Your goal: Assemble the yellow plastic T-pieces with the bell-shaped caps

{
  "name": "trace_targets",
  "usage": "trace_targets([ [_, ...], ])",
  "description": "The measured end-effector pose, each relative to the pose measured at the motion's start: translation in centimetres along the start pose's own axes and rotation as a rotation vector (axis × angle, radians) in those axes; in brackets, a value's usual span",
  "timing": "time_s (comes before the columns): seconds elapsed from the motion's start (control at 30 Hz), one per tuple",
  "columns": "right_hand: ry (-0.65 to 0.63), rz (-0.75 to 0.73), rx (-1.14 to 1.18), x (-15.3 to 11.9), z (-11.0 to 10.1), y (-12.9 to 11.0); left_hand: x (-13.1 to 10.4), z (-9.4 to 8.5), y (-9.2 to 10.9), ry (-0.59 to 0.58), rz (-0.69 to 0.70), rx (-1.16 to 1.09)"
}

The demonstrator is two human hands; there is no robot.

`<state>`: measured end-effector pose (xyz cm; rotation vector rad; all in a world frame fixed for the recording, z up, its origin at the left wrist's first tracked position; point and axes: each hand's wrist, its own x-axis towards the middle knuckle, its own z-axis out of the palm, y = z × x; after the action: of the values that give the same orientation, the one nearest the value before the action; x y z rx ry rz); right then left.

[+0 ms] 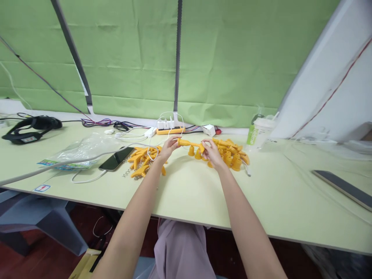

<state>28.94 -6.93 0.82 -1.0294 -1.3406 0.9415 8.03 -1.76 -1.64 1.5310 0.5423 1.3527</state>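
Observation:
Just above the table, both hands hold yellow plastic parts that meet end to end in a line. My left hand [170, 146] is closed on a ribbed, cone-like yellow piece [183, 142]. My right hand [212, 152] is closed on a curved yellow piece [200, 147] at the other end. Whether the two are joined or only touch, I cannot tell. Beside my left wrist lies a pile of yellow pieces with small metal chains [142, 162]. Several yellow cup-shaped pieces [236, 162] stand behind and right of my right hand, with longer yellow pieces [228, 145] heaped behind them.
Left of the chained pile lie a phone [116, 159] with a white cable and a clear plastic bag [90, 147]. A power strip [170, 131] sits at the back. On the right are a lidded drink cup [261, 133] and another phone [344, 188]. A black headset [31, 128] rests far left.

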Motion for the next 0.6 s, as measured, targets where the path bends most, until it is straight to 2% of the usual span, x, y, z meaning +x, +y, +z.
trace_targets([
  [0.07,0.007,-0.119,-0.083,-0.1,0.2,-0.2,0.2,-0.2,-0.3,0.054,0.006,-0.025],
  [0.17,0.019,-0.337,-0.408,-0.3,0.3,-0.2,0.4,-0.4,-0.4,0.106,0.018,-0.044],
  [0.3,0.129,-0.452,-0.790,-0.6,-0.3,0.2,0.1,0.2,0.5,0.058,0.014,-0.019],
  [0.47,0.313,-0.449,-0.899,-0.8,-0.9,-0.3,-0.5,1.9,2.5,-0.022,0.067,0.005],
  [0.6,0.330,-0.239,-0.776,-0.6,-0.6,-1.2,-0.4,2.2,3.1,-0.051,0.111,0.061],
])
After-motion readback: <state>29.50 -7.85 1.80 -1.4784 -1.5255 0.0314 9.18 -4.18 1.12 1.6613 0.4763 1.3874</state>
